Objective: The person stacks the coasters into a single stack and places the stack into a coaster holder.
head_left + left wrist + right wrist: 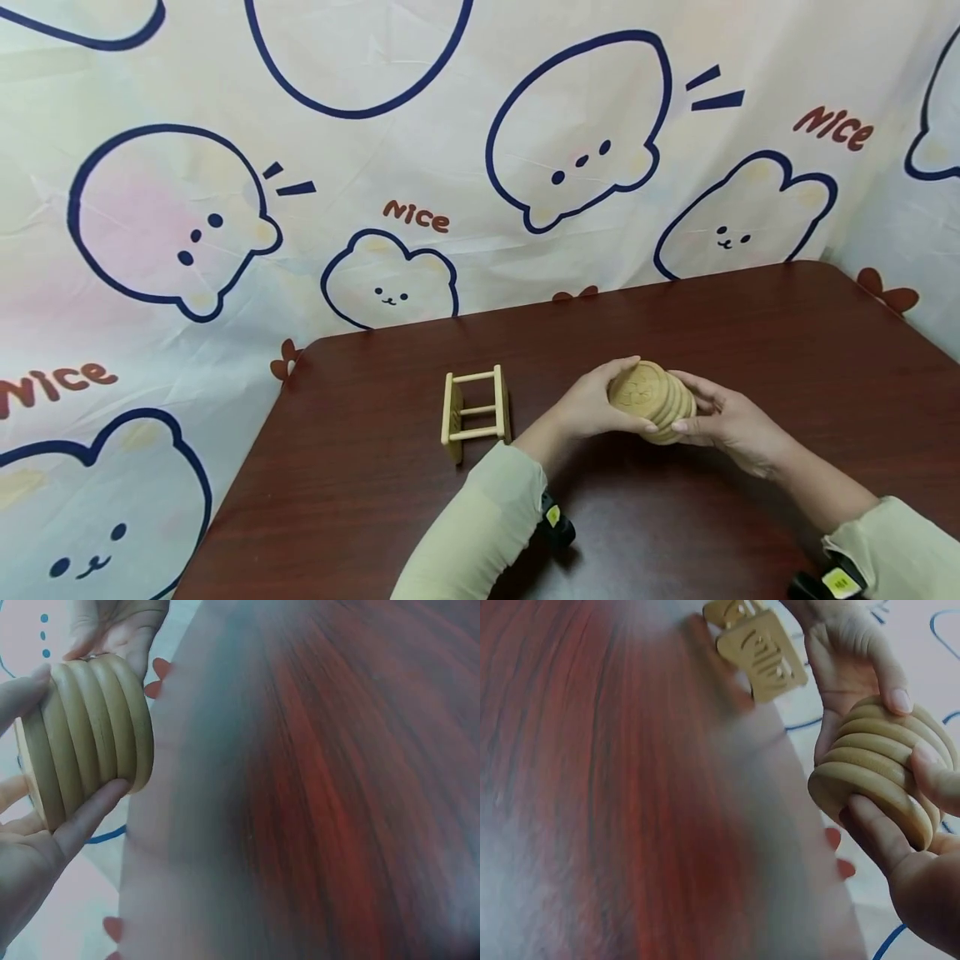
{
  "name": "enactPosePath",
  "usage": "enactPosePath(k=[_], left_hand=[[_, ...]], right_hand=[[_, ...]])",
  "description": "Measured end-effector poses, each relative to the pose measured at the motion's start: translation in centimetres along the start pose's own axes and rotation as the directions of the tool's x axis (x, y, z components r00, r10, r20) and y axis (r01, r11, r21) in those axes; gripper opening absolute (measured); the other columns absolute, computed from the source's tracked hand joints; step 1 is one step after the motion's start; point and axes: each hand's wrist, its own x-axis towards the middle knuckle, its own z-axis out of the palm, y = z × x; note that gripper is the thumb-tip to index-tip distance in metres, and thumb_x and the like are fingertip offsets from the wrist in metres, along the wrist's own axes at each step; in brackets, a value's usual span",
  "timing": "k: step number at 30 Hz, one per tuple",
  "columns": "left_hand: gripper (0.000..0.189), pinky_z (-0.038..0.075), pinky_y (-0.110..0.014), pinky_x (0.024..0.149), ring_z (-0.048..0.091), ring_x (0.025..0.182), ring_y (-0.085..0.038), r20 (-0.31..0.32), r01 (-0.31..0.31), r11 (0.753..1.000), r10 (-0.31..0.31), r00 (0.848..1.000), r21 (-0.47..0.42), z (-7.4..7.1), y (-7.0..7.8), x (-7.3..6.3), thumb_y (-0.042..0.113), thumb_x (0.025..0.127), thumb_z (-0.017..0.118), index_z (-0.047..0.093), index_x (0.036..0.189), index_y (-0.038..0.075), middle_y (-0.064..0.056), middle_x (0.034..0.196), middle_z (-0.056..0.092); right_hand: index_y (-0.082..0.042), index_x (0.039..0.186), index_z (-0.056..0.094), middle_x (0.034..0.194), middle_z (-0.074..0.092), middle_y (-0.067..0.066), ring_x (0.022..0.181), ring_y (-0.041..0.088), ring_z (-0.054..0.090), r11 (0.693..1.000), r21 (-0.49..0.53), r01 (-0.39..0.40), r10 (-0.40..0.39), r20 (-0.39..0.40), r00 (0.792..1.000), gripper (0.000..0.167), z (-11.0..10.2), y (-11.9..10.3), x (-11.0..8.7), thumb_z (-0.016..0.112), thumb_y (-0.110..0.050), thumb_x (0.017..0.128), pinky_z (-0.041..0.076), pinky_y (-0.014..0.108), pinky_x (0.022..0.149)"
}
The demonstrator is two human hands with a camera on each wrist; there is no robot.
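Observation:
A stack of several round wooden coasters is held tilted above the table, between both hands. The left hand grips it from the left, thumb on the near side and fingers at the far edge. From the right, the right hand holds the other end, its thumb and fingers around the rims. A pattern is carved on the face turned to the head view. In the left wrist view the coasters lie face to face, with slight offsets. To the left stands a wooden coaster rack, touched by neither hand.
The dark reddish-brown table has rounded far corners. Behind it hangs a pale cloth printed with bear outlines. In the right wrist view, cut-out shapes show on the side panel of the rack.

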Motion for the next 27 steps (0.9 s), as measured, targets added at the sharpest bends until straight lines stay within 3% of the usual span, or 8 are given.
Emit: enactPosePath(k=[8,14,21,27], left_hand=[[0.084,0.035,-0.019,0.084,0.042,0.103,-0.001,-0.042,-0.073,0.997,0.072,0.996,-0.012,-2.8,0.9,-1.8,0.021,0.06,0.079,0.036,0.131,0.013,0.009,0.125,0.042],[0.08,0.039,-0.023,0.082,0.044,0.104,-0.008,-0.055,-0.069,0.997,0.067,0.996,-0.035,-5.0,3.3,-4.0,0.009,0.063,0.077,0.035,0.131,0.004,-0.003,0.129,0.04],[0.084,0.043,-0.023,0.077,0.047,0.102,-0.007,-0.075,-0.068,0.993,0.061,0.995,-0.096,-6.1,0.0,-4.2,0.014,0.062,0.078,0.032,0.133,0.018,0.004,0.121,0.045],[0.081,0.043,-0.027,0.078,0.045,0.107,-0.016,-0.044,-0.065,0.981,0.058,0.997,-0.183,-7.3,0.7,-5.7,0.001,0.067,0.072,0.027,0.133,0.008,-0.007,0.13,0.037]], right_hand=[[0.006,0.135,0.014,0.126,0.033,0.028,0.095,0.016,0.054,1.0,-0.01,0.025,-0.025,-0.016,1.0,0.075,2.2,-2.4,1.2,0.062,-0.001,0.077,0.046,0.037,0.074],[0.006,0.134,0.018,0.126,0.033,0.029,0.093,0.016,0.054,1.0,0.013,0.023,-0.023,-0.013,1.0,0.075,3.8,-3.4,2.6,0.064,0.002,0.074,0.046,0.037,0.073],[0.005,0.134,0.022,0.121,0.039,0.03,0.089,0.019,0.056,1.0,-0.012,-0.01,0.01,-0.019,1.0,0.077,5.2,-4.1,4.0,0.067,0.0,0.072,0.047,0.037,0.071],[0.005,0.134,0.022,0.123,0.037,0.031,0.093,0.022,0.055,1.0,-0.009,-0.017,0.017,0.008,1.0,0.076,6.5,-4.4,5.0,0.066,0.002,0.072,0.047,0.037,0.071]])
